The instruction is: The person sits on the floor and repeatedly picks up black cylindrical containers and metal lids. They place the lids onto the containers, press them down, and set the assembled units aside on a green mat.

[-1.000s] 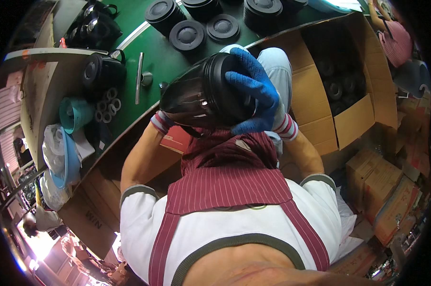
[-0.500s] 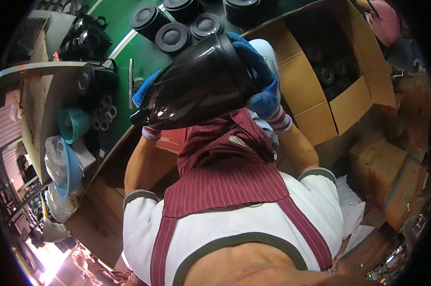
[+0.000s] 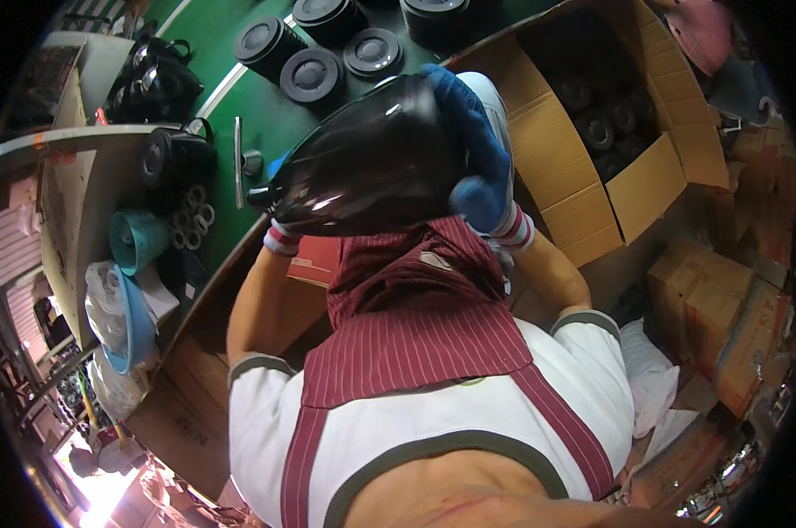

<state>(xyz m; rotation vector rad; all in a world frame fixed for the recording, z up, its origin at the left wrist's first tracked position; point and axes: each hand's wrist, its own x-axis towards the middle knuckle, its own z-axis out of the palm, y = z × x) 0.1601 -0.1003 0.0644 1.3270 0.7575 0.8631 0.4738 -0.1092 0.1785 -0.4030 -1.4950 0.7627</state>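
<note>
A glossy black tapered jug-like vessel [image 3: 363,163] lies sideways between my hands, above my lap and the bench edge. Its narrow end, with a small spout-like tip [image 3: 260,196], points left. My right hand [image 3: 484,163], in a blue glove, is wrapped around the wide right end, thumb on the near side. Of my left hand [image 3: 277,165], only a bit of blue glove shows past the vessel's far side near the narrow end; the vessel hides its fingers. The vessel's wide end is blurred.
Black ribbed round containers [image 3: 311,75] stand on the green bench [image 3: 226,110]. At right is an open carton [image 3: 552,167] holding black round parts. Left are a black handled jug [image 3: 176,157], white rings [image 3: 191,216], a teal bucket [image 3: 138,238], a blue basin [image 3: 134,326] and a metal bar [image 3: 238,163].
The vessel has turned a little, and its narrow tip sits slightly higher in view. The ridged rim at the wide end no longer shows clearly. Less of my left glove is visible.
</note>
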